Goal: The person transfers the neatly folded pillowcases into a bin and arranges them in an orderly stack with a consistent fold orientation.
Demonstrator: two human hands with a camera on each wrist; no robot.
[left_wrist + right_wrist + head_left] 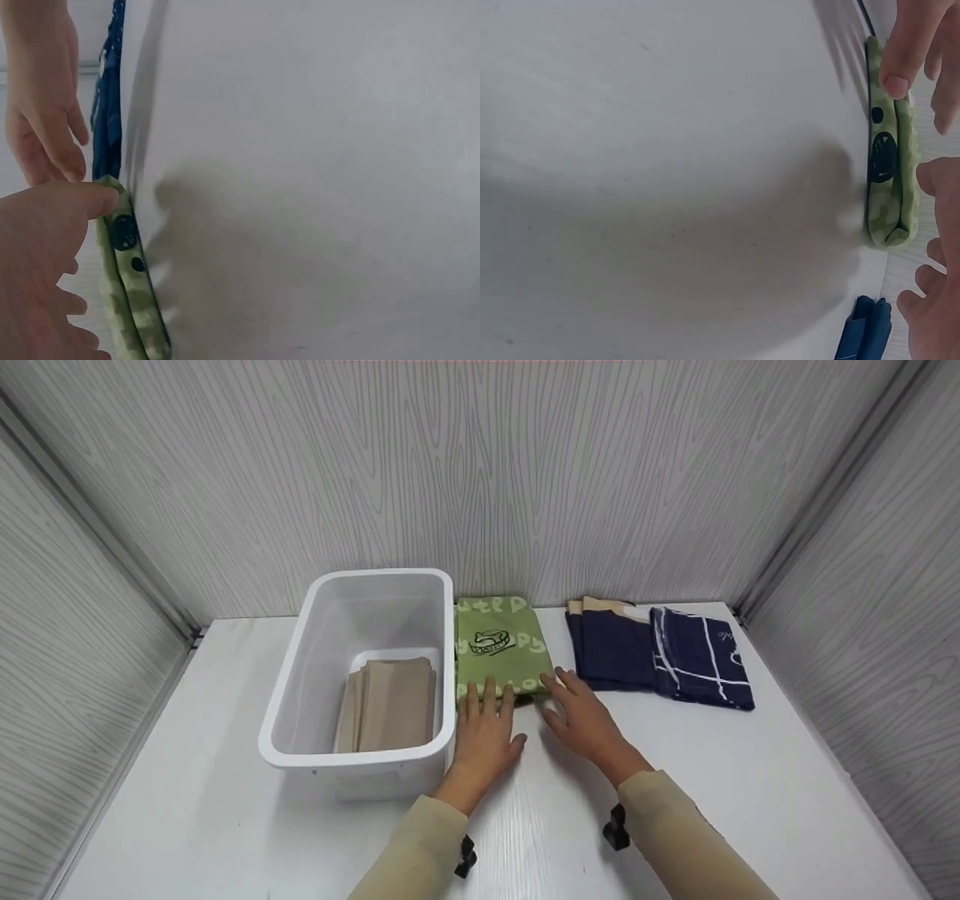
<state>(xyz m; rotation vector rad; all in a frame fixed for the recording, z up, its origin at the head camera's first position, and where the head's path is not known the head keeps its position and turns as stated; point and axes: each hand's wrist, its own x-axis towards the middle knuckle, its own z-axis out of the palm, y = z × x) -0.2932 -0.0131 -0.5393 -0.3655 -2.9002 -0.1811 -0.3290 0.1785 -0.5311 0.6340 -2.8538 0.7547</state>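
A folded green cloth [501,649] with pale lettering and a dark drawing lies flat on the white table, right beside a white plastic bin [360,760]. My left hand [484,739] is at its near edge, fingers extended over the front part. At the near right corner is my right hand [585,720], its fingers spread and loosely bent. In the right wrist view the folded edge of the green cloth [885,157] shows dark spots, with both hands close to it. Neither hand grips anything; whether the fingertips touch the cloth is hard to tell.
Inside the bin stand several folded beige cloths [397,701]. To the right, a folded navy cloth with a beige edge [615,652] lies against a navy cloth with white lines [705,660]. Grey wood-grain panels [480,472] enclose the table's back and sides.
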